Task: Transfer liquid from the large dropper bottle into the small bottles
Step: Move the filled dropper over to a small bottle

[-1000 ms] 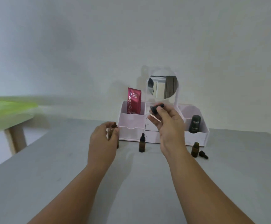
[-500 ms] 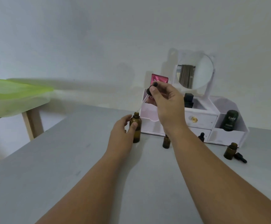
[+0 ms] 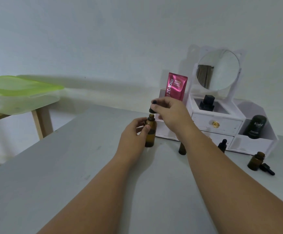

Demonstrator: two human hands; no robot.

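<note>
Nearest the camera, two bare forearms reach forward over the grey bench. The left hand is closed around the large dropper bottle, which stands upright on the bench with its mouth uncovered. The right hand pinches the black dropper cap just above this mouth. Half a second ago the cap was held higher, with the glass tube in the air; now it has come down to the neck, so the tube probably goes back inside, to draw liquid or to close. The tube itself cannot be made out.

A little further, one small bottle is half hidden behind the right forearm, and a capped one stands beside it. At the right, an open small bottle waits with its own dropper lying just beside. Whether it holds liquid is hard to tell. Behind all stands the white organiser with its mirror.
</note>
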